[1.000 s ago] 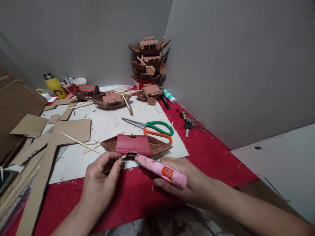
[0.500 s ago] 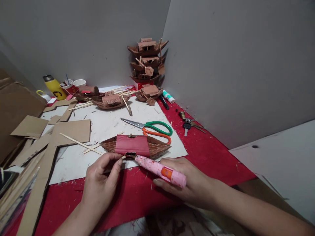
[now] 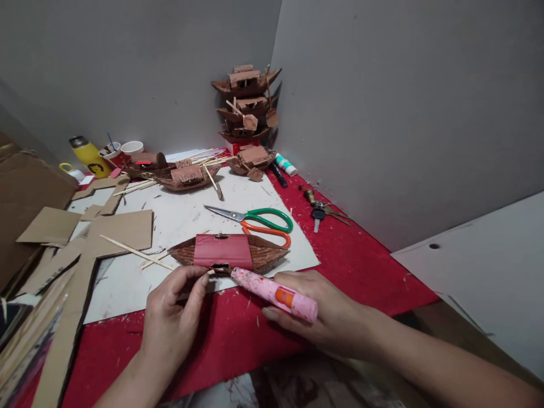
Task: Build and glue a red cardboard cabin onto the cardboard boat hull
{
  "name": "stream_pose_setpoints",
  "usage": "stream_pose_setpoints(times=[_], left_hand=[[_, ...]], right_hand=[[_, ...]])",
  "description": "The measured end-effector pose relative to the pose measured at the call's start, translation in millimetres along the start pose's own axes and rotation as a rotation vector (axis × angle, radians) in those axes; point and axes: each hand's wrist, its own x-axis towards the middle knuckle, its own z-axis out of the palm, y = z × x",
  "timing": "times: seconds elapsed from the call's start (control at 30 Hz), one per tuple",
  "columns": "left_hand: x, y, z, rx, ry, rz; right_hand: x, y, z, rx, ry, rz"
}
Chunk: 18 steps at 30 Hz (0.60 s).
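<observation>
A model boat [image 3: 267, 255] with a red paper roof [image 3: 223, 251] lies on the white sheet in front of me. My left hand [image 3: 178, 300] pinches a short thin wooden stick [image 3: 211, 272] at the boat's near side. In my right hand [image 3: 317, 306] is a pink hot glue gun [image 3: 263, 288] with an orange switch. Its nozzle points left, close to the stick's end, near the dark opening under the roof; whether they touch I cannot tell. Scissors [image 3: 266, 221] with green and orange handles rest just behind the boat.
Cardboard pieces [image 3: 127, 229] and loose sticks [image 3: 136, 252] lie to the left. Finished boats [image 3: 187, 175] stand at the back, with several stacked [image 3: 244, 110] against the wall. A yellow bottle [image 3: 88, 156], paper cups [image 3: 132, 148], a glue stick [image 3: 285, 164] and keys [image 3: 318, 215] are also around.
The whole view has shifted slightly, moving things a little to the left in the picture. Both hands keep nearly the same hold, with the glue gun's nozzle still beside the stick.
</observation>
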Motion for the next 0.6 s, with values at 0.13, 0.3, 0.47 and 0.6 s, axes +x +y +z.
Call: stream_pose_setpoints(times=[0.13, 0.3, 0.47, 0.6], left_hand=[[3, 4, 0.3, 0.102, 0.009, 0.099], [7, 7, 3.8, 0.240, 0.031, 0.310], [7, 6, 5.9, 0.403, -0.004, 0.426], [9, 7, 5.9, 0.506, -0.014, 0.473]], right_hand=[[-13, 11, -6, 0.037, 0.064, -0.023], [-27, 27, -9, 0.156, 0.168, -0.023], [-30, 33, -13, 0.306, 0.241, 0.042], [-28, 35, -14, 0.376, 0.241, 0.123]])
